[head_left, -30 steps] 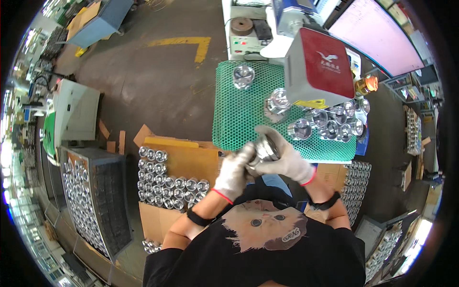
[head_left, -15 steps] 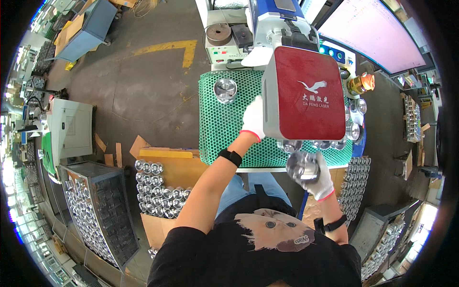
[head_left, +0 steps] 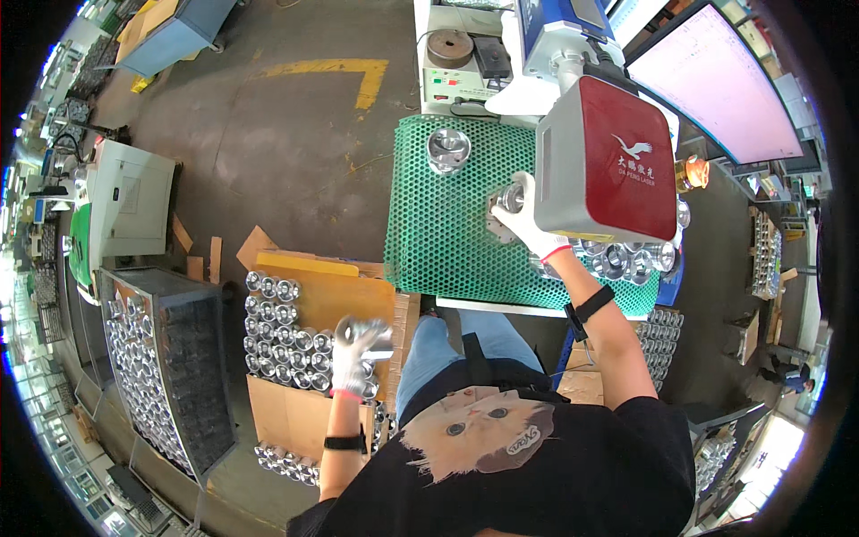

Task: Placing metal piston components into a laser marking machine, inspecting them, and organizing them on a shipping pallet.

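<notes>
My left hand, in a white glove, is closed around a shiny metal piston, blurred by motion. It is above the near-left box, beside rows of similar pistons. My right hand, also gloved, reaches beside the red-and-grey laser head. Its thumb and fingers grip another piston, which sits at a small metal fixture on the green perforated mat. One more piston stands alone at the mat's far left. Several others cluster near the mat's right side, partly hidden by the laser head.
A control box carrying a round metal disc stands behind the mat. To the far right is a monitor. A wire-sided crate full of pistons stands on the left, and a blue cart farther off.
My left hand has moved from beside the laser head down to the left, now with a piston. My right hand has carried its piston from the mat's near edge up to the fixture. The view has shifted.
</notes>
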Demonstrator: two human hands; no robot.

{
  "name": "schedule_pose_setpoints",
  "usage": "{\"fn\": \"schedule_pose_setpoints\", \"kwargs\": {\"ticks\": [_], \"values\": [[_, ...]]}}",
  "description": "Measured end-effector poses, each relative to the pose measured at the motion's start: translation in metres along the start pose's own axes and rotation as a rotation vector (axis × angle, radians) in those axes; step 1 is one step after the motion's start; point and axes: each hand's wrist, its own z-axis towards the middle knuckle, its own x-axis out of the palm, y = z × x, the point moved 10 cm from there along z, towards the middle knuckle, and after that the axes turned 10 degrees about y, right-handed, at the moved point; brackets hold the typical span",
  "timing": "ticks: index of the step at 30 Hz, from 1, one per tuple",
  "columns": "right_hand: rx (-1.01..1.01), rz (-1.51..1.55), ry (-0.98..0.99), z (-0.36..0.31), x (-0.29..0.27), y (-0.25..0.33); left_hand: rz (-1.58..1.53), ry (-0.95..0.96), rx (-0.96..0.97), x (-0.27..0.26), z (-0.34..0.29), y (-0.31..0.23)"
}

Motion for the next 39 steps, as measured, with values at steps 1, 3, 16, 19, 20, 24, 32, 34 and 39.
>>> {"fn": "schedule_pose_setpoints", "kwargs": {"ticks": [1,3,16,19,20,24,32,34,39], "values": [[-0.006,-0.008,0.003,0.001,0.002,0.004,-0.067,-0.059,0.012,-0.03,-0.014,0.012],[0.067,-0.018,-0.081,0.0,-0.004,0.004,0.001,-0.134,-0.031,-0.08,-0.034,0.038],[-0.234,-0.527,-0.213,0.021,0.008,0.018,-0.164,-0.081,0.028,-0.069,-0.072,0.056],[-0.138,-0.509,-0.359,0.02,0.002,-0.002,-0.133,-0.05,-0.007,-0.055,-0.07,0.049],[-0.08,-0.472,-0.296,0.019,0.004,0.0,-0.171,-0.023,0.012,-0.049,-0.065,0.045],[0.12,-0.269,-0.05,-0.032,-0.012,0.07,-0.109,0.053,0.077,-0.022,-0.059,0.023],[0.165,1.284,0.627,-0.202,0.157,0.064,1.111,0.277,0.561,0.129,-0.108,-0.113],[0.266,1.647,0.59,-0.223,0.146,0.103,1.248,0.407,0.578,0.176,-0.136,-0.132],[0.488,1.865,0.38,-0.241,0.113,0.104,0.459,0.824,0.627,0.201,-0.151,-0.133]]}}
